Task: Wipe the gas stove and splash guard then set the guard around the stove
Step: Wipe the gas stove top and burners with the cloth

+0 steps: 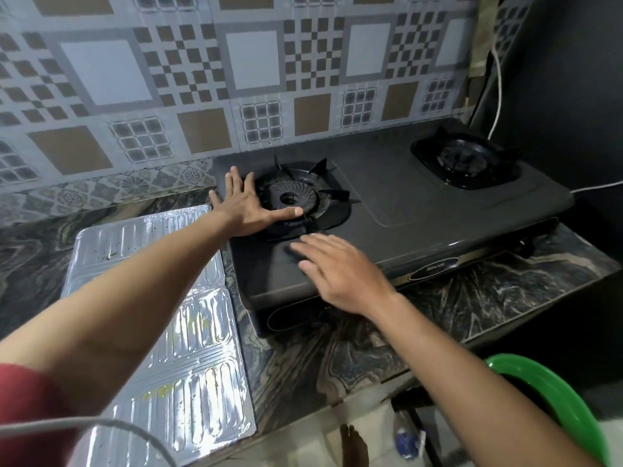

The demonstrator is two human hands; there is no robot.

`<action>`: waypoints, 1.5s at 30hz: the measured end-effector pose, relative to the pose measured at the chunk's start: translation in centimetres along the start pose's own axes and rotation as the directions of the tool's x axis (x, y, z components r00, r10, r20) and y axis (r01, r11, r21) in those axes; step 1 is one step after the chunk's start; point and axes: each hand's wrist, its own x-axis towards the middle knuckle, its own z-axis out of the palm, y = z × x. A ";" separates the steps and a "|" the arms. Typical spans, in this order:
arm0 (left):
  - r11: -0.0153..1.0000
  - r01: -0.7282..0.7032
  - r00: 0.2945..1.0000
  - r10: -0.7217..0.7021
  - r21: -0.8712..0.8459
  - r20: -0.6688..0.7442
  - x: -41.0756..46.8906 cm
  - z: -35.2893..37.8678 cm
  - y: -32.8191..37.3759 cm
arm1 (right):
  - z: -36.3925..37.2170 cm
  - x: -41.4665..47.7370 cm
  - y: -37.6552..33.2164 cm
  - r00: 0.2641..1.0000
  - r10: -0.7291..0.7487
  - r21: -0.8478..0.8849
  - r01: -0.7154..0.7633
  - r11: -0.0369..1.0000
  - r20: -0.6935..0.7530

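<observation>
A dark two-burner gas stove stands on the marbled counter against the tiled wall. My left hand lies flat with fingers spread on the stove's left end, its thumb on the left burner. Lower down, my right hand hovers flat over the stove's front left top, fingers apart and slightly blurred. I see no cloth in either hand. The silver foil splash guard lies flat and folded out on the counter left of the stove, with dark specks and yellowish stains on it.
The right burner sits at the stove's far end near a dark wall. A white cable hangs behind it. A green plastic basin is at the lower right. A bare foot and a small bottle are on the floor.
</observation>
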 end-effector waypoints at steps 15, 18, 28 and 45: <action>0.993 -0.022 1.000 0.020 0.119 0.015 0.1 -0.7 -0.1 | -3.4 -4.2 10.2 0.917 0.376 -0.085 -0.388 0.918 -0.129; 0.993 -0.015 1.000 0.014 0.117 0.008 0.0 -0.7 -0.1 | -2.1 -3.3 6.5 0.966 0.237 -0.115 -0.248 0.962 -0.102; 0.992 -0.013 1.000 0.013 0.122 0.005 0.6 -0.3 -0.4 | 2.4 2.0 -5.9 0.982 -0.189 -0.076 0.189 0.979 0.001; 0.990 0.081 0.996 -0.076 0.112 -0.047 -2.1 -0.5 1.2 | -2.7 -0.1 -3.4 0.940 -0.216 0.322 0.124 0.938 0.266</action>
